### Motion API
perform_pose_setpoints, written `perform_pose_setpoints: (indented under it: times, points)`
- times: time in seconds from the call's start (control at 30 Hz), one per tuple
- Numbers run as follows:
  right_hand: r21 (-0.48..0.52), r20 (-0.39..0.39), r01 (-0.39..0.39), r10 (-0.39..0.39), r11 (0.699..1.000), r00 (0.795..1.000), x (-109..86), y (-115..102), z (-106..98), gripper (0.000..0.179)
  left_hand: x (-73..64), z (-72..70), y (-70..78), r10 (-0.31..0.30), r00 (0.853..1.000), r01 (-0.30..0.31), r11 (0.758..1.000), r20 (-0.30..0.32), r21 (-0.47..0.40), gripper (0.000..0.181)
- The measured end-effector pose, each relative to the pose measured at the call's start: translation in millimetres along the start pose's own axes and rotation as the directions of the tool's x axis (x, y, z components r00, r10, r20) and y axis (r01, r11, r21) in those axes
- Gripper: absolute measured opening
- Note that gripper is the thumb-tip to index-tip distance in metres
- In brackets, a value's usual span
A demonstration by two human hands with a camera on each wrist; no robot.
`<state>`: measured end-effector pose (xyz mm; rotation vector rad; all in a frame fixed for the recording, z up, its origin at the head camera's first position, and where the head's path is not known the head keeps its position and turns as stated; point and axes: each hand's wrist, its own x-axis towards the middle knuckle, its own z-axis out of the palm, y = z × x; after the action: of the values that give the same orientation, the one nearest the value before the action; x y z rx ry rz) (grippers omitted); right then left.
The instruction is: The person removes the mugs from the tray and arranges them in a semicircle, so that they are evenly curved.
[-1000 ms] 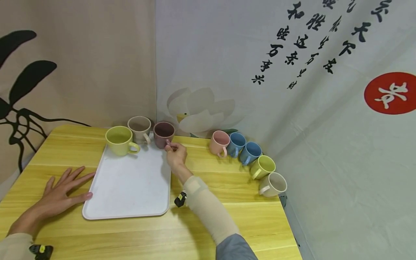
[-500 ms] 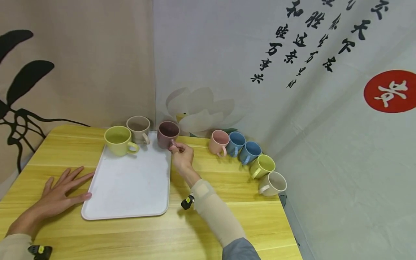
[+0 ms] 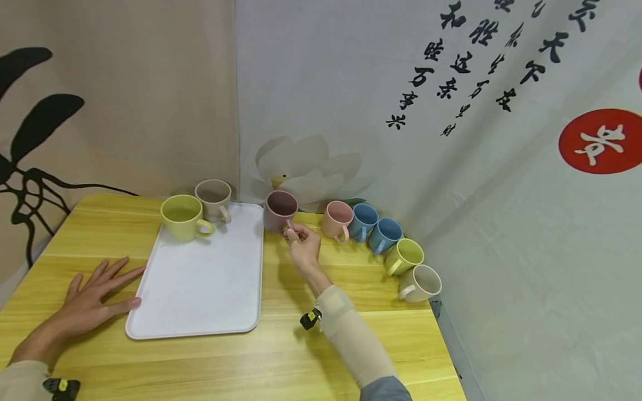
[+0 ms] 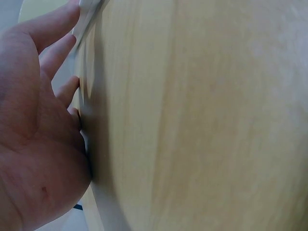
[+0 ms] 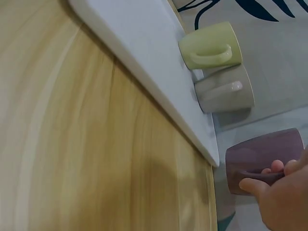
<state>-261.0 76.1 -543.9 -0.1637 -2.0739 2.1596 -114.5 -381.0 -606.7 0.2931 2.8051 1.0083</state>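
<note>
My right hand (image 3: 305, 248) pinches the handle of a purple mug (image 3: 280, 211), just beyond the right edge of a white tray (image 3: 200, 289). The right wrist view shows the thumb and fingertips on that handle, with the mug (image 5: 257, 156) past the tray's corner. At the tray's left edge my left hand (image 3: 95, 298) lies with fingers spread, thumb and forefinger touching the rim. A yellow-green mug (image 3: 181, 220) and a beige mug (image 3: 214, 199) stand at the tray's back left, handles facing right.
Along the table's right back edge runs a row of mugs: a pink mug (image 3: 337, 219), two blue ones, a yellow-green one and a cream mug (image 3: 421, 283). A curtain with printed writing hangs behind the wooden table (image 3: 200, 365).
The purple mug has moved right, from the tray's back right corner to beyond its edge, carried by my right hand. The left hand and the other mugs have stayed put.
</note>
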Motion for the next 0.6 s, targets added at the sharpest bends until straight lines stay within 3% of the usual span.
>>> perform_pose_setpoints:
  times: [0.17, 0.37, 0.6]
  points:
    - [0.034, -0.007, -0.017, 0.018, 0.999, 1.000, -0.2, 1, -20, 0.013, 0.0, -0.1, -0.1, -0.009, 1.000, 0.009, 1.000, 0.007, -0.002, 0.082]
    - [0.004, -0.013, 0.012, -0.012, 1.000, 1.000, 0.1, 2, -43, 0.016, 0.0, 1.4, -1.6, -0.022, 1.000, 0.022, 1.000, 0.016, 0.000, 0.082]
    - [-0.021, -0.063, 0.033, -0.034, 0.999, 0.997, 1.6, 6, -62, 0.006, 1.9, -0.9, -1.2, 0.005, 1.000, -0.005, 1.000, 0.008, -0.010, 0.084]
